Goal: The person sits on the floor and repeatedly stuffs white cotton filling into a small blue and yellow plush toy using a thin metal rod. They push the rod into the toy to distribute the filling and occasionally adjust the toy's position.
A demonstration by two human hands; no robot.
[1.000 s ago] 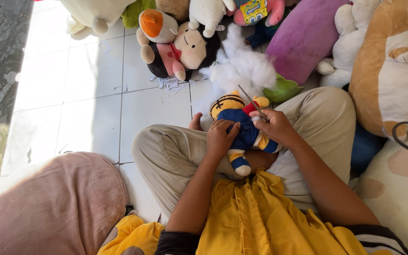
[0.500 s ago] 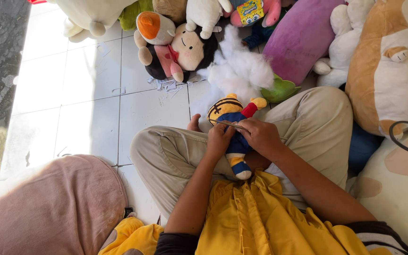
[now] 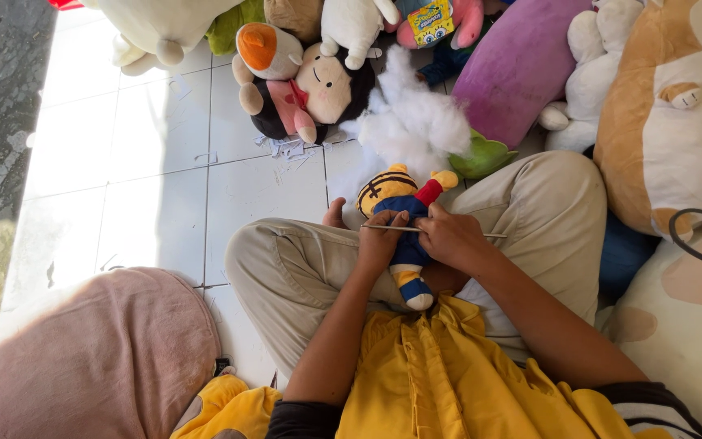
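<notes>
A small plush doll (image 3: 404,203) with a striped yellow head, blue body and red arm lies on my lap. My left hand (image 3: 381,241) grips its body from the left. My right hand (image 3: 448,238) holds a thin stick (image 3: 392,228) crosswise against the doll's middle, its tip reaching past my left hand. My crossed legs in beige trousers (image 3: 294,268) sit under the doll. A clump of white stuffing (image 3: 412,122) lies on the floor just beyond the doll.
Soft toys crowd the far side: a black-haired doll (image 3: 310,89), a purple cushion (image 3: 513,65), a big orange-and-white plush (image 3: 676,114) at right. A pink cushion (image 3: 83,358) lies at lower left. White floor tiles (image 3: 148,187) spread to the left.
My right hand now holds a thin stick across the doll. The doll has shifted slightly toward me on my lap.
</notes>
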